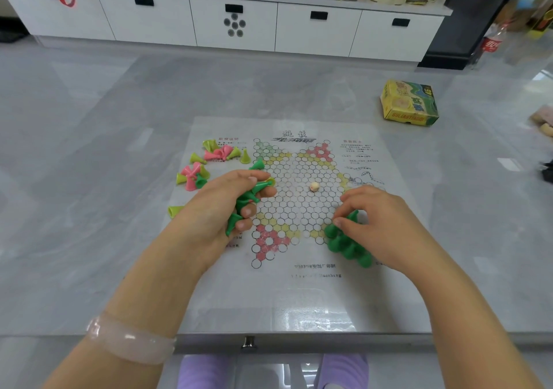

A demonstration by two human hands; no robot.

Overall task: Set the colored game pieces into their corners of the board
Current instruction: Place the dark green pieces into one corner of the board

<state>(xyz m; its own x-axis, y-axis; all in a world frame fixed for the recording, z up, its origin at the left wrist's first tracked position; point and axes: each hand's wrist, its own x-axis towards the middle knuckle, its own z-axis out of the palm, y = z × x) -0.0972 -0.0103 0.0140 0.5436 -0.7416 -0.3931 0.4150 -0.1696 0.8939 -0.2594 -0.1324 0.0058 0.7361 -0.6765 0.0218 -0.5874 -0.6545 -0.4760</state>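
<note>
A paper checkers board [299,272] with a star of circles lies flat on the grey table. My left hand [221,209] grips a bunch of dark green cone pieces [247,198] over the board's left side. My right hand [380,224] pinches one dark green piece [351,217] at the board's lower right corner, where several green pieces [347,246] stand in a cluster. Loose pink and yellow-green pieces [214,156] lie in a heap at the board's upper left. A small die [313,187] sits at the board's middle.
A yellow and green game box [408,104] lies on the table at the far right. One yellow-green piece [175,210] lies apart, left of my left hand. White drawers [233,26] stand beyond the table. The table's near edge [299,339] runs below the board.
</note>
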